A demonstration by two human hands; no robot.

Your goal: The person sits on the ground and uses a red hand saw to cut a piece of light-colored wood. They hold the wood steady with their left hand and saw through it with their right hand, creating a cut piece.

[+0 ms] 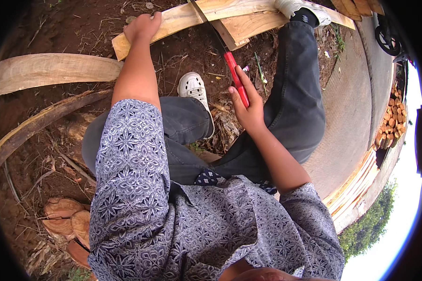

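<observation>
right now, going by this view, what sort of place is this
Probably an outdoor wood yard or informal woodworking spot: cut wood is stacked in a pile at the right, a long board lies above bare soil, and the right hand holds a saw.

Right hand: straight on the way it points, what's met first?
Past the red-handled saw the right hand holds, probably the pale board by the long plank; depth is hard to judge.

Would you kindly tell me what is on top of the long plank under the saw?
On the plank, the left hand rests near its left end, the red-handled saw crosses it, and a white shoe sits farther right. Its surface under hand and shoe is covered.
</observation>
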